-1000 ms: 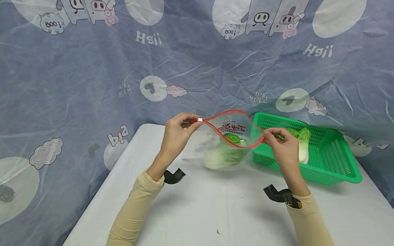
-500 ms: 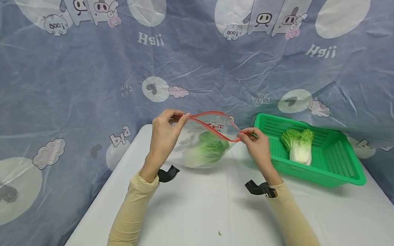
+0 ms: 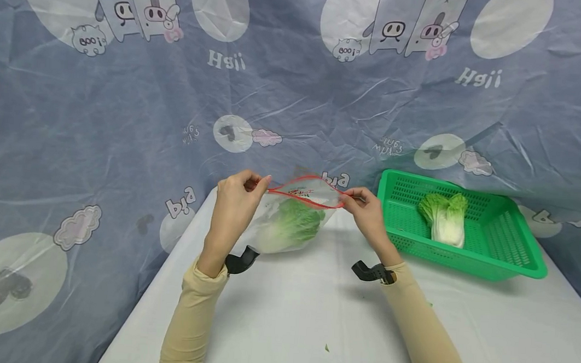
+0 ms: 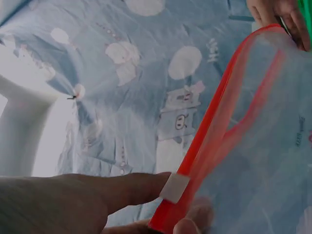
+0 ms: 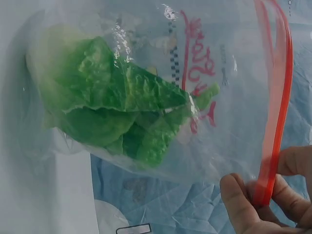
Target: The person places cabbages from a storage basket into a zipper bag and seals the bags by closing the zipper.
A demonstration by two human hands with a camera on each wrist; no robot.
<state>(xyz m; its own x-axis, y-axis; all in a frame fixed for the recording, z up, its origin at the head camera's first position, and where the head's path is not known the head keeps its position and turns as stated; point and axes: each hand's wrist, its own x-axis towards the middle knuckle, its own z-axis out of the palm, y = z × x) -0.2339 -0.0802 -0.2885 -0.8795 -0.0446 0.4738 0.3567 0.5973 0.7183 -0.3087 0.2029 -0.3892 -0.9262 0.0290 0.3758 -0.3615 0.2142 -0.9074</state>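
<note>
A clear zip bag (image 5: 234,131) with a red zip edge and red print hangs between my two hands, its mouth parted in the middle. Inside lies a head of napa cabbage (image 3: 293,223), pale at the base and green at the leaves. My left hand (image 3: 235,206) pinches the left end of the red edge, close by the white slider (image 4: 174,187). The right end is pinched between thumb and fingers of my right hand (image 3: 367,213). In the right wrist view the cabbage shows through the plastic, leaves toward the mouth.
A green plastic basket (image 3: 498,263) stands at the right rear of the white table (image 3: 283,323), with another napa cabbage (image 3: 448,222) in it. Small leaf scraps (image 3: 327,348) lie on the table. A blue-grey printed sheet (image 3: 295,94) hangs behind.
Both hands have moved left with the bag, the right hand farther, away from the basket. The bag's mouth has narrowed and sits a little lower. The cabbage in the basket is now uncovered.
</note>
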